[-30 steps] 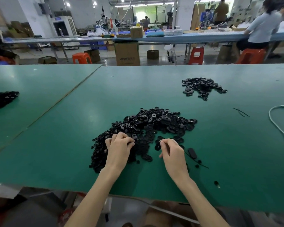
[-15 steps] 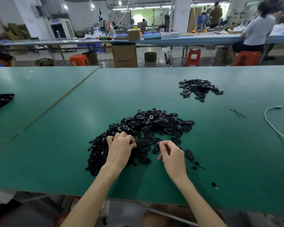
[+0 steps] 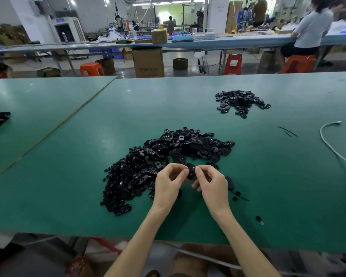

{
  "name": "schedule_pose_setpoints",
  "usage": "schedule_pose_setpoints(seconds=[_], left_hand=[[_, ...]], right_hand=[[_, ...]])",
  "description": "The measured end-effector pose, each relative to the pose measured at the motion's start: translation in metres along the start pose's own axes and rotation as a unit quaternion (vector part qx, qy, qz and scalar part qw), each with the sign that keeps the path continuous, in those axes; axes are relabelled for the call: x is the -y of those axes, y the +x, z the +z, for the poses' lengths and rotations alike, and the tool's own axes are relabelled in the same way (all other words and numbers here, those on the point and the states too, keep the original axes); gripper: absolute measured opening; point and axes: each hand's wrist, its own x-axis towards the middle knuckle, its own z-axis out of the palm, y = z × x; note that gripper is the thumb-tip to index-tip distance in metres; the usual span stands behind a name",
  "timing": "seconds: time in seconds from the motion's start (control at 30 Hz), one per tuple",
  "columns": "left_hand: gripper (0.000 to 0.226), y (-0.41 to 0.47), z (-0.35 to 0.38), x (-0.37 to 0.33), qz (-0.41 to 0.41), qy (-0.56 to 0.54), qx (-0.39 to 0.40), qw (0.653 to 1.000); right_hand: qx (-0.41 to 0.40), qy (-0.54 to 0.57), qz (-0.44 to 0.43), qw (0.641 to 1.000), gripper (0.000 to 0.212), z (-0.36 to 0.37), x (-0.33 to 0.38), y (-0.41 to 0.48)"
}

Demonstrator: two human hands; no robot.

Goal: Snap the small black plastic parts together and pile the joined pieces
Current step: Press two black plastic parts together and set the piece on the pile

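Green tabletop [image 3: 68, 196]. Large heap [image 3: 168, 154] of loose small black plastic parts, centre. Smaller far-right pile [image 3: 240, 101], probably joined pieces. Left hand [image 3: 168, 182], right hand [image 3: 212, 184]: both grips pinch black part [image 3: 191, 173] over heap's near edge. Step: snapping. Next: squeeze aligned, then pile.

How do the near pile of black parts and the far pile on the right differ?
The near pile is much larger and sprawls in a curve; the far pile is small and compact. The near pile lies right by the left hand and right hand, which pinch a black part; the far pile sits apart, further back. Both are small black parts on the green table.
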Motion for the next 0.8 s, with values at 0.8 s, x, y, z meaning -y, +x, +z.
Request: schedule_pose_setpoints(seconds=[0.8], left_hand=[[0.012, -0.008, -0.001, 0.005, -0.040, -0.122, -0.032, 0.991]], right_hand=[[-0.006, 0.123, 0.017, 0.992, 0.020, -0.009, -0.001, -0.003]])
